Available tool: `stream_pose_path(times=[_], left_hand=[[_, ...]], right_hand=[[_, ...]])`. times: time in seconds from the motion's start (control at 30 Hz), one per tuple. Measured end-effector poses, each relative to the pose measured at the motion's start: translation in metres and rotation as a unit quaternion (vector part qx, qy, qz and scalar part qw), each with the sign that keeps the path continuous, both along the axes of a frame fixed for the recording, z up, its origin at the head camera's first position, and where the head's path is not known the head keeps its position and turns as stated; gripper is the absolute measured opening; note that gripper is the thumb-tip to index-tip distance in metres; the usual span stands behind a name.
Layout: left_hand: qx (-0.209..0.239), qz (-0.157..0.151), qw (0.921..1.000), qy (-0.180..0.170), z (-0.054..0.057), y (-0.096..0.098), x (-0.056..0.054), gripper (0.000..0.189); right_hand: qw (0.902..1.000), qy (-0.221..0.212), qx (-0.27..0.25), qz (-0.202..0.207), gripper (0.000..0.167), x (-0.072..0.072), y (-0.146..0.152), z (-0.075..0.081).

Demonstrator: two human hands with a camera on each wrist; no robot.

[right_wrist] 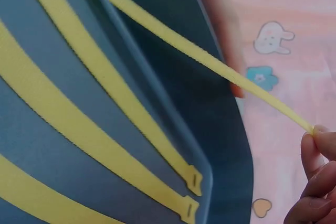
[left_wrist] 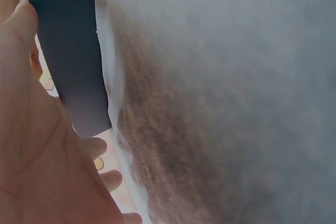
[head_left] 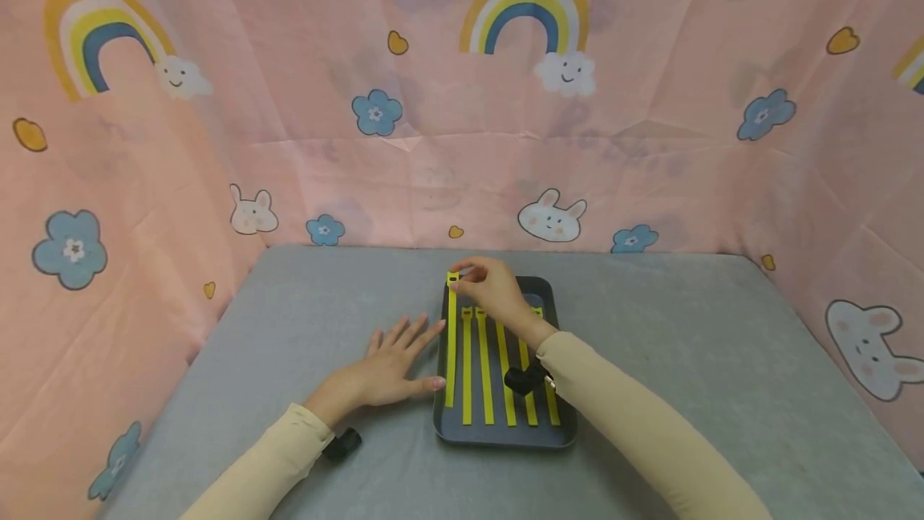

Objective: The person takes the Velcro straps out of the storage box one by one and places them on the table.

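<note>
The right hand (head_left: 494, 291) pinches the slotted head end of a yellow strap (head_left: 451, 351) between thumb and fingertips, at the far left corner of a dark tray (head_left: 498, 436). The left hand (head_left: 390, 367), apart from the right, lies just left of the tray with fingers spread and thumb extended toward the near side; its fingertips reach the tray's left wall. The pinched strap lies between the two hands' positions, running along the left wall from the raised head end to a tail inside the tray; the right wrist view shows it slanting across the rim. Five other straps (head_left: 486, 375) lie in the tray, roughly side by side, to the right of the pinched one. Their slotted heads point to the far end, some hidden beneath the right hand and wrist. The tray rests on a grey table (head_left: 707, 359).
</note>
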State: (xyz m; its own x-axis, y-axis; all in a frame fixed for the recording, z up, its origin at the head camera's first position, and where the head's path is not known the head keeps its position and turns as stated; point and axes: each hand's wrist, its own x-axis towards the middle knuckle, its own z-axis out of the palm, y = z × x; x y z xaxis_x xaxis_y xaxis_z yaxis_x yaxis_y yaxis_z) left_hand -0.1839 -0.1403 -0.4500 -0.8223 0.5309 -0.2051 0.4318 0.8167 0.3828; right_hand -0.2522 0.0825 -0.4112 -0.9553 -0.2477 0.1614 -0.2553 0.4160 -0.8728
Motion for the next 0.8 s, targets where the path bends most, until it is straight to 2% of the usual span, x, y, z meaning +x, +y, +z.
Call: stream_pose_path(times=[0.57, 0.8], left_hand=[[0.001, 0.006, 1.0, -0.002, -0.001, 0.0, 0.0, 0.088], [0.003, 0.008, 1.0, -0.001, 0.0, 0.001, 0.0, 0.088]], right_hand=[[0.9993, -0.021, -0.023, -0.018, 0.023, 0.001, 0.011, 0.029], [0.9991, -0.021, -0.038, 0.001, 0.026, 0.006, 0.019, 0.043]])
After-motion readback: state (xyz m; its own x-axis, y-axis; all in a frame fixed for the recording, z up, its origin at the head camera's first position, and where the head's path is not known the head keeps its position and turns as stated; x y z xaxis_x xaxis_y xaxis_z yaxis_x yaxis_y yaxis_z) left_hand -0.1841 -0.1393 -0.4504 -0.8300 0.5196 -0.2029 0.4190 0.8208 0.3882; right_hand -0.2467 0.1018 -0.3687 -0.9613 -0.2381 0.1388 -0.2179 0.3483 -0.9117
